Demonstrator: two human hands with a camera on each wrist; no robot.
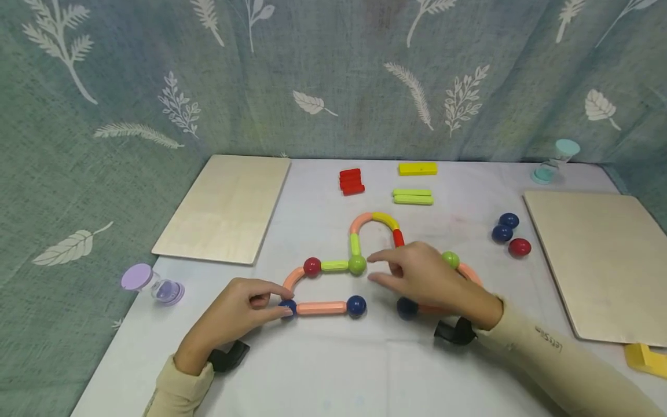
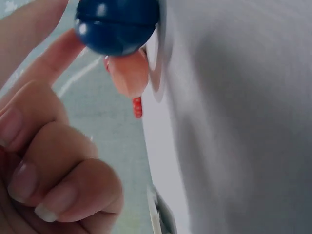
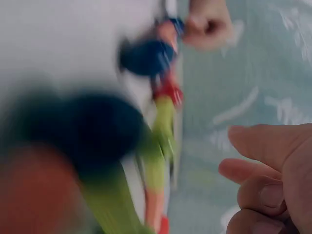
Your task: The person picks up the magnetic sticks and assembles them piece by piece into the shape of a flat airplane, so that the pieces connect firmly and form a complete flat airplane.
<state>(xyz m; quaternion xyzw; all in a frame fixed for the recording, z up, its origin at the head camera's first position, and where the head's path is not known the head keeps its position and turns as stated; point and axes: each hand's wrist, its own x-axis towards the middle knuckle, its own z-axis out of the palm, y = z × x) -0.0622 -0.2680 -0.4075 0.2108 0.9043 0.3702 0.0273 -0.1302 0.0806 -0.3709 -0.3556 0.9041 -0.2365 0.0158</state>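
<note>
My left hand pinches a blue ball between thumb and forefinger at the near left corner of a flat shape made of magnetic sticks and balls. From that ball a straight orange stick runs to another blue ball. A curved orange stick leads up to a red ball, then a lime stick and a green ball. Just right of this green ball, my right hand hovers with thumb and forefinger apart, holding nothing. It partly hides the shape's right side.
Behind stands an arch with a yellow curved stick. Farther back lie red sticks, lime sticks and a yellow block. Loose blue balls and a red ball sit near the right board. Left are another board and a purple sand timer.
</note>
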